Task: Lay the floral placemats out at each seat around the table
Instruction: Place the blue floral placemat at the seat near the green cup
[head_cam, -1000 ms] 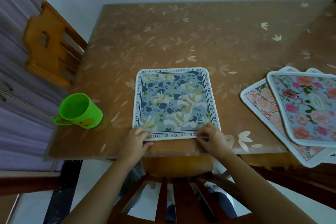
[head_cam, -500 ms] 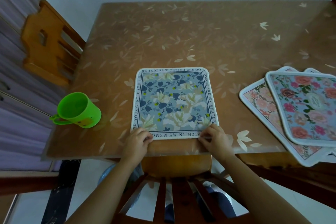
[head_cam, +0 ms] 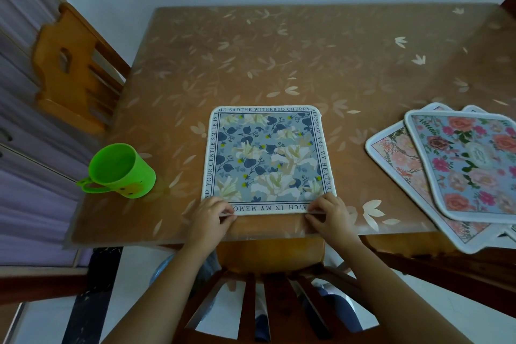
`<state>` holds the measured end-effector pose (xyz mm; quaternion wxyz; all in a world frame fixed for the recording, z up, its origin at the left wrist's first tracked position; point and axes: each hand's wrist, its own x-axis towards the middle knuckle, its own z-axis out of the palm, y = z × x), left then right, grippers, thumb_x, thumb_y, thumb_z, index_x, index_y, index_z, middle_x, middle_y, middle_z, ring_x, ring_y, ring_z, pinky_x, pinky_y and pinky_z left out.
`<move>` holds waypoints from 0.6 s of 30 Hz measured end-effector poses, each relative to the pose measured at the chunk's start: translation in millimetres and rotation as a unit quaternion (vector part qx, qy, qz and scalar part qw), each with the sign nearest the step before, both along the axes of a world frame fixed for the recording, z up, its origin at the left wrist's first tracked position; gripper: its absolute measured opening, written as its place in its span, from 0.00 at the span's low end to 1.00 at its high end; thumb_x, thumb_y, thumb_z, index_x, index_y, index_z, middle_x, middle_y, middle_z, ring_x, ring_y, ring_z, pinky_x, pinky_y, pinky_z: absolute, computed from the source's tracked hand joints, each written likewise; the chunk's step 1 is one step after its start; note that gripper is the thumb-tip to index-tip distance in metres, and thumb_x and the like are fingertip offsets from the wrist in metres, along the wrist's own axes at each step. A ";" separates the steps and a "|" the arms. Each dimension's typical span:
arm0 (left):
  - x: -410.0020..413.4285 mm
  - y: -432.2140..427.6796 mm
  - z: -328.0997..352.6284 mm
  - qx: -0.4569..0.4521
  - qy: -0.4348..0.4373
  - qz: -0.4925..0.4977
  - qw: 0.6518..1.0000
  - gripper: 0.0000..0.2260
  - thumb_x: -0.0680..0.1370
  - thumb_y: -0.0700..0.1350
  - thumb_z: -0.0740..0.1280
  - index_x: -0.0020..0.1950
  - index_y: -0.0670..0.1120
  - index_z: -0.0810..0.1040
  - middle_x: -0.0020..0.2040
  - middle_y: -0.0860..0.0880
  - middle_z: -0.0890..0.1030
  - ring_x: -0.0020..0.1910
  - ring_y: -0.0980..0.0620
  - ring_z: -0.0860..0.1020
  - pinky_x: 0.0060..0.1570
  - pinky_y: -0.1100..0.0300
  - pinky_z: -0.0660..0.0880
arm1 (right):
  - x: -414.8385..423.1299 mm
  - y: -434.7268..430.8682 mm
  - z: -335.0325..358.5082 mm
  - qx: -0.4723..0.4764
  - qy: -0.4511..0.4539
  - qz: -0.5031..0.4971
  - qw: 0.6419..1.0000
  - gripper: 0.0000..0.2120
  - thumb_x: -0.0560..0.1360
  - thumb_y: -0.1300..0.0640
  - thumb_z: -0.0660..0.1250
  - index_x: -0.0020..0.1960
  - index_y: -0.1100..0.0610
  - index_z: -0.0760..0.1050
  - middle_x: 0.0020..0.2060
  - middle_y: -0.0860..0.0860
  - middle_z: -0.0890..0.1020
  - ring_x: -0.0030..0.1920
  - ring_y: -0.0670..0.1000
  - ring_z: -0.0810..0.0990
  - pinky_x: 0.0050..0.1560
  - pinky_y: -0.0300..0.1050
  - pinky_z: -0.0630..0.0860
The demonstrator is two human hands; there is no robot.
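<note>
Leftmost, a wooden chair (head_cam: 69, 70) stands at the table's left side, its back against the edge. Next comes a green plastic mug (head_cam: 121, 170), upright on the table (head_cam: 279, 50) near the front-left corner, handle pointing toward the near-left. The tabletop is brown with a pale leaf pattern.

Moving on, the left hand (head_cam: 210, 215) pinches the near-left corner of the blue floral placemat (head_cam: 268, 160), fingers curled on top of the border and thumb at its edge. That placemat lies flat at the middle of the near edge, squarely in front of a second wooden chair (head_cam: 268, 288) whose back shows below the table. A border of printed words runs around its blue and cream flowers. The right hand (head_cam: 329, 216) grips the near-right corner in the same way, fingers bent over the border.

Farther right, a stack of pink floral placemats (head_cam: 463, 165) rests near the front-right corner, fanned and tilted, with at least 3 layers showing and the lower corners hanging past the table's edge.
</note>
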<state>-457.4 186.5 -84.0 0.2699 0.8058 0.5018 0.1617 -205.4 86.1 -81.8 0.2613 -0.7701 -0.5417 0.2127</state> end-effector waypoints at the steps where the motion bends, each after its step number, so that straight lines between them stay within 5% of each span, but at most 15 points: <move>1: 0.2 0.0 -0.4 0.000 0.001 0.000 1.000 0.04 0.69 0.40 0.72 0.40 0.45 0.79 0.42 0.50 0.76 0.44 0.55 0.70 0.42 0.66 0.63 | 0.1 0.1 -0.1 -0.001 0.001 -0.002 1.000 0.06 0.66 0.63 0.73 0.42 0.59 0.77 0.44 0.52 0.76 0.48 0.49 0.69 0.48 0.42 0.68; 18: 1.2 -0.8 -3.1 0.000 -0.004 0.009 1.000 0.04 0.69 0.39 0.72 0.38 0.45 0.78 0.40 0.53 0.73 0.42 0.54 0.71 0.42 0.63 0.66 | -2.5 1.6 3.9 -0.013 0.022 -0.017 1.000 0.03 0.68 0.65 0.70 0.42 0.62 0.78 0.45 0.56 0.76 0.50 0.53 0.70 0.50 0.45 0.70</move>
